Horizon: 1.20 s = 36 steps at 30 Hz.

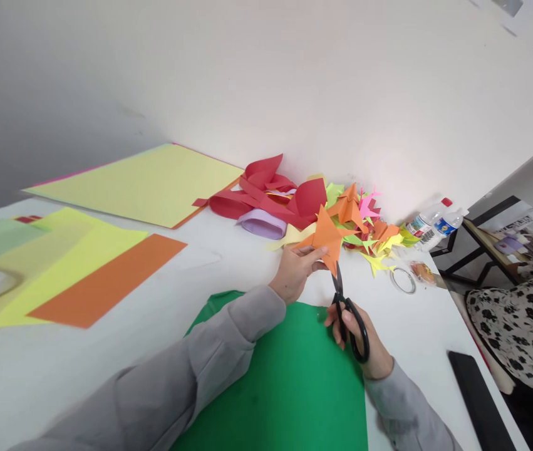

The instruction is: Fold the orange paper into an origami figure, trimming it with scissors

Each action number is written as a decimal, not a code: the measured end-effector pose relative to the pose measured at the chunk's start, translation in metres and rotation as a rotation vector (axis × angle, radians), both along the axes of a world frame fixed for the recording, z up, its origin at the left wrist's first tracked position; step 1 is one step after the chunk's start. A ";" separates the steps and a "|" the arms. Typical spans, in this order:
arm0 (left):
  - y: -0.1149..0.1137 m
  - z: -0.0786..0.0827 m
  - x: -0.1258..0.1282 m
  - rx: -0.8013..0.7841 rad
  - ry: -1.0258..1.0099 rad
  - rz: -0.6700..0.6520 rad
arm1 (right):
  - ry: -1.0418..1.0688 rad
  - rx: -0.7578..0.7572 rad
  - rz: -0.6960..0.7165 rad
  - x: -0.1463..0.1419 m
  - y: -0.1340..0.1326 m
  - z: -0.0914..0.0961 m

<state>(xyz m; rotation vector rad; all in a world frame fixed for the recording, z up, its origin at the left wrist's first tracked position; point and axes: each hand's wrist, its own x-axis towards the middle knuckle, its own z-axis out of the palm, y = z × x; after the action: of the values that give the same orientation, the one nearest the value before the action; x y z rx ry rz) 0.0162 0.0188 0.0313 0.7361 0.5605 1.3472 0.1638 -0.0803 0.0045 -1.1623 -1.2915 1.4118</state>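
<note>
My left hand [297, 272] pinches an orange folded paper star [328, 238] and holds it up above the table. In my right hand [364, 338] is a pair of black-handled scissors [339, 297], its blades pointing up at the star's lower point. The blade tips overlap the paper's lower edge; whether they are cutting into it I cannot tell. Beneath both hands lies a large green paper sheet [285, 382]. Behind the star is a heap of folded paper shapes, among them another orange one [348, 210] and a yellow one [379, 263].
Red paper strips [266, 194] and a lilac loop [262, 224] lie by the wall. Pale yellow sheets [139, 181] and an orange sheet [111, 279] are at left. At right are bottles [428, 219], a tape roll [403, 280], a black bar [477, 401] and a person's patterned clothing [520, 319].
</note>
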 end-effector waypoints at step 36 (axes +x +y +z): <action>-0.004 0.005 0.002 -0.047 -0.034 0.033 | -0.103 0.044 -0.025 -0.003 0.001 0.006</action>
<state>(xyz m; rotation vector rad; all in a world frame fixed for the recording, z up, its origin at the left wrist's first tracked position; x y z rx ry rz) 0.0185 0.0150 0.0362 0.6676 0.5776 1.3698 0.1605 -0.0797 0.0103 -1.2308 -1.3684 1.3140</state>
